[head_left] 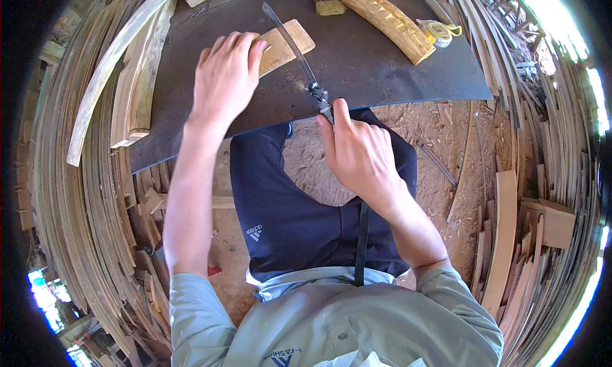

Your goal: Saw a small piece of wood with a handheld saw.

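Note:
A flat, light wooden piece [296, 41] with rounded corners lies on the dark tabletop. A row of fine notch-like marks runs along its near edge, like a comb. My left hand [226, 77] is closed over the piece's left end, thumb along its side. In my right hand [362, 147] is a hand tool with a long, narrow, dark blade [290, 41] and a ragged grey handle end. The blade crosses above the wooden piece, slanting to the far left; I cannot tell whether it touches. Most of the tool's handle is hidden in my fist.
On the dark table [408, 80] lie a brush [328, 4], a notched log piece [389, 23] and a tape measure [440, 32]. Long timbers [137, 80] rest at the left. Stacked wooden strips [554, 131] line both sides. My legs [280, 201] are below the table's near edge.

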A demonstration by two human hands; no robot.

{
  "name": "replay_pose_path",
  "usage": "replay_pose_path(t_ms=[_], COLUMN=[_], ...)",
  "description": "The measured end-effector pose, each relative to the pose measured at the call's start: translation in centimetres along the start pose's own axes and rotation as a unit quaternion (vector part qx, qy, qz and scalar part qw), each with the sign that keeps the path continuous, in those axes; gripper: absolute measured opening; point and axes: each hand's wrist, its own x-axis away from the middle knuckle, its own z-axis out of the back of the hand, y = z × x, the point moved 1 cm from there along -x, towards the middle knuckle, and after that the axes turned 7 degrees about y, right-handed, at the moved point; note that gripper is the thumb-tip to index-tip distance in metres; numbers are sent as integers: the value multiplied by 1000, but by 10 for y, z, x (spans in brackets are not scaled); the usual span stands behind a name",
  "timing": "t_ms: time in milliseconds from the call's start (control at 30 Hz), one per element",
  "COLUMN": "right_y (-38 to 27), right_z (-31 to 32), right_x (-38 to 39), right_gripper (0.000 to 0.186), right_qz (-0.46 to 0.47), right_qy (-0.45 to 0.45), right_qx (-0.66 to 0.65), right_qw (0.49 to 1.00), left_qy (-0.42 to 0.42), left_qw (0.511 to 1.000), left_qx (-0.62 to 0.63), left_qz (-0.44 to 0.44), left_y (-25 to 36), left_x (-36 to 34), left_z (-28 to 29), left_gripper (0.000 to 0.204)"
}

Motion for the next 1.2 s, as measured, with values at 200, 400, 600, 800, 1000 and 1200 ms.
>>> replay_pose_path(t_ms=[200, 400, 600, 800, 1000, 1200], right_y=[2, 2, -1, -2, -5, -11], right_z=[7, 13, 21, 13, 1, -1], right_x=[1, 1, 5, 4, -4, -6], right_gripper=[31, 32, 32, 32, 33, 31], right_qz=[4, 1, -2, 10, 10, 17], right_qy=[-17, -22, -24, -12, -3, 18], right_qx=[22, 36, 40, 35, 25, 48], right_qw=[1000, 999, 999, 999, 1000, 999], left_qy=[66, 55, 96, 94, 98, 103], left_qw=[998, 998, 994, 994, 993, 993], left_qx=[11, 10, -3, 14, 16, 16], left_qz=[-21, -33, -51, -57, -61, -59], left_y=[13, 17, 23, 19, 15, 16], left_x=[13, 13, 20, 21, 22, 22], left_z=[-7, -2, -1, -6, -10, -11], left_gripper=[57, 60, 62, 62, 63, 63])
